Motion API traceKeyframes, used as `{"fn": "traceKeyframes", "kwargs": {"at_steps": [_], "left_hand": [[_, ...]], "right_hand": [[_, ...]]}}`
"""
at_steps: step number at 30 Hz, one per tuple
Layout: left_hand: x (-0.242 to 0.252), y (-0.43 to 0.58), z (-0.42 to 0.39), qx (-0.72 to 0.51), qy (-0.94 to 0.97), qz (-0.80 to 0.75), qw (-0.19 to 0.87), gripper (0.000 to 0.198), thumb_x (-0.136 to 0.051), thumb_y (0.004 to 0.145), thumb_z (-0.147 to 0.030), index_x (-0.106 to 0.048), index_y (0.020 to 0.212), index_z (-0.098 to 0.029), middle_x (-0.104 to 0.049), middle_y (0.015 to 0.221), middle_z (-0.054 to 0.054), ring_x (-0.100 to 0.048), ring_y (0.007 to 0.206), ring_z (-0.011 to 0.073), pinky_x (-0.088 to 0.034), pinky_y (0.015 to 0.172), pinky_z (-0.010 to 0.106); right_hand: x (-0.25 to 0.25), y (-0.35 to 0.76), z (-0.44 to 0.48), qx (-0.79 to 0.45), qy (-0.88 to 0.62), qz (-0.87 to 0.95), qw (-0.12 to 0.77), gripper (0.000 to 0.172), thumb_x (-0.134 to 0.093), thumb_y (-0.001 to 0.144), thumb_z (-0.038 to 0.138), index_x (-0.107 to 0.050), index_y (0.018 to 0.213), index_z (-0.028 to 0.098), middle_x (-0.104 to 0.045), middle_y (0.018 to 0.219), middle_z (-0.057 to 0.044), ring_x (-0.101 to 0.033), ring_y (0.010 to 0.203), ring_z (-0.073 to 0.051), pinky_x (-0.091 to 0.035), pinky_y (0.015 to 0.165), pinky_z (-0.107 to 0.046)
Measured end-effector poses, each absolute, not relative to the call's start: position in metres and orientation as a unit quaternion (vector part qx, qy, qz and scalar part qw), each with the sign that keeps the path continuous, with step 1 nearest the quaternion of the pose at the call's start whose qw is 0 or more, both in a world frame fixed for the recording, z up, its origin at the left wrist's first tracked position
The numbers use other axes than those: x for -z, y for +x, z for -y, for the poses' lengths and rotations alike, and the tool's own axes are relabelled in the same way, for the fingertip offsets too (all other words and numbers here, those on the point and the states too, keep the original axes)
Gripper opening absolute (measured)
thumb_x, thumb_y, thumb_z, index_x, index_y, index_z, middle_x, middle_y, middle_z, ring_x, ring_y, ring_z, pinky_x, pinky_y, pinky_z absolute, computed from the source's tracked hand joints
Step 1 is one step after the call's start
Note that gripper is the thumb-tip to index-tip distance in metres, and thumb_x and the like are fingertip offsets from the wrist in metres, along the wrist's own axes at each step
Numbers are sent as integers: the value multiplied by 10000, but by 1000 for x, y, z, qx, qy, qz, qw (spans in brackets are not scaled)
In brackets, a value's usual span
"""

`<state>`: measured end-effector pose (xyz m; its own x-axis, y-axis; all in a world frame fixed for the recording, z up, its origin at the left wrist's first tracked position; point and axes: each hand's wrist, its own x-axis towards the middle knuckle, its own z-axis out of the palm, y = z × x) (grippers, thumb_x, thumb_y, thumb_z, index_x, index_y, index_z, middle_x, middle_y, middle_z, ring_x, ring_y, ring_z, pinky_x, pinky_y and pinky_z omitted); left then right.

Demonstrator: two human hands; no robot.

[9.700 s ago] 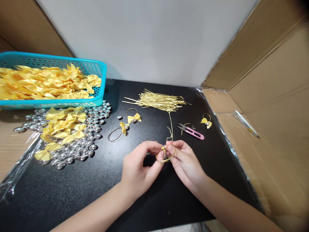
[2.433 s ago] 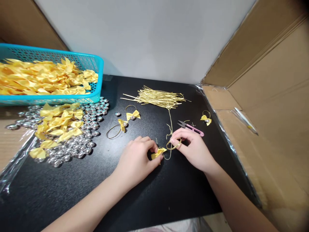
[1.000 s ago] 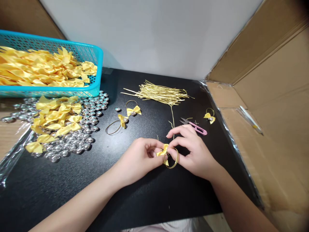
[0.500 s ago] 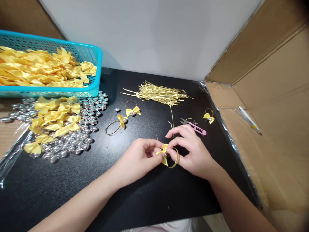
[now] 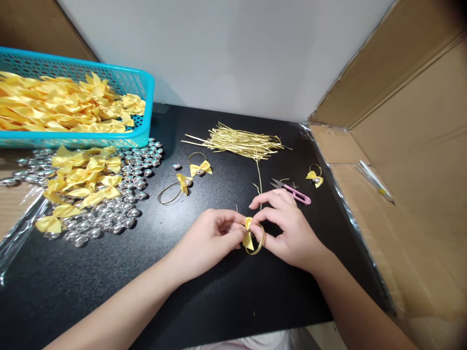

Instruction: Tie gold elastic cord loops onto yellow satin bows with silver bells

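Between my two hands, low over the black table, is a yellow ribbon bow (image 5: pixel 248 240) with a thin gold cord loop (image 5: pixel 260 247) hanging from it. My left hand (image 5: pixel 215 238) pinches the bow's left side between thumb and fingers. On its other side, my right hand (image 5: pixel 288 228) has thumb and index finger closed at the bow's middle, beside the loop. The fingertips mostly cover the knot. Just beyond my right hand lie pink thread snips (image 5: pixel 297 194) and a loose gold cord (image 5: pixel 259 175).
A turquoise basket (image 5: pixel 150 107) of yellow bows stands at the back left. Silver beads (image 5: pixel 116 214) and loose bows (image 5: pixel 91 170) lie before it. Gold cords (image 5: pixel 244 141) are heaped at the back. Looped bows (image 5: pixel 200 168) lie on the table (image 5: pixel 204 301). Cardboard (image 5: pixel 412 233) borders the right.
The bow and its loop have turned slightly between my fingers, and the loop now sits a little further left. Both hands stay in nearly the same place.
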<state>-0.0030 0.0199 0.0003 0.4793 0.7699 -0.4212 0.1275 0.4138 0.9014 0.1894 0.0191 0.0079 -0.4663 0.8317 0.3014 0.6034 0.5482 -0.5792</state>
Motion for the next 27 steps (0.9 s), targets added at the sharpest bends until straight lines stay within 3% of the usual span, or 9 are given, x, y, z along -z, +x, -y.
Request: {"fn": "traceKeyframes", "kwargs": {"at_steps": [6,27], "left_hand": [[0,-2,-19,-233,476,-449,719,236,-708,751,-255,-740,947,-127,-696,750,14,-569,638,112,-434,623,223],[1,-1,-18,-250,479,-455,708,211,-742,712,-251,-749,890,-138,-740,777,41,-636,680,150,-480,653,251]], "right_hand": [[-8,189,-18,-197,-432,833,284,79,-659,826,166,-658,761,211,-674,998,-43,-553,978,-220,-423,878,-418],[-8,188,-18,-218,-440,831,260,71,-628,860,186,-620,794,209,-658,1044,-56,-545,1012,-225,-396,905,-426]]}}
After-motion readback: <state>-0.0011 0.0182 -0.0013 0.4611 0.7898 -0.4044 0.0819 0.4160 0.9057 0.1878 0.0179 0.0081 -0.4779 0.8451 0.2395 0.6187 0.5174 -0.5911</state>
